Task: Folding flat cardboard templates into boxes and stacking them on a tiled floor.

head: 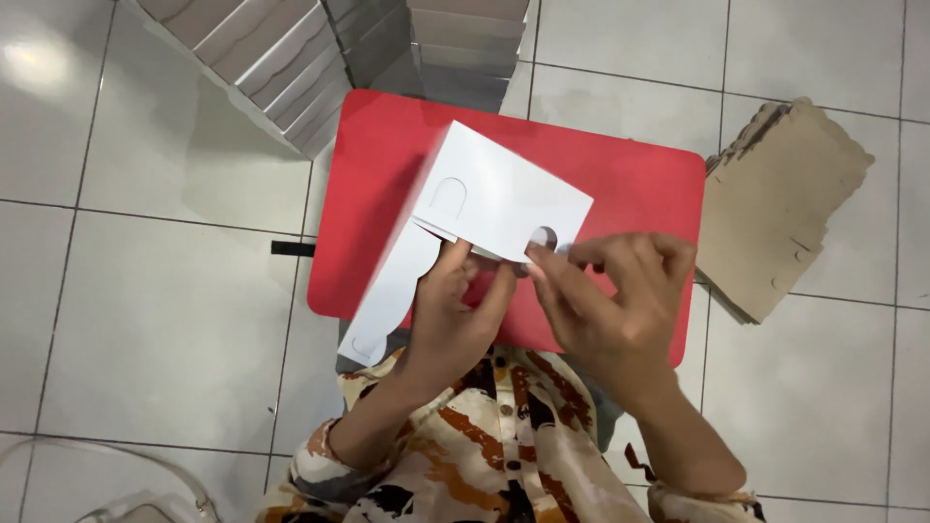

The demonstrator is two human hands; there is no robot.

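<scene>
A white die-cut cardboard box blank is held partly folded over a small red table. It has rounded slots and a long flap hanging down to the left. My left hand grips it from below, fingers under the near edge. My right hand pinches the near right corner by a round hole.
Stacks of folded white boxes stand at the back left and more at the back centre on the tiled floor. A pile of flat brown cardboard blanks lies right of the table. A clear plastic object sits at bottom left.
</scene>
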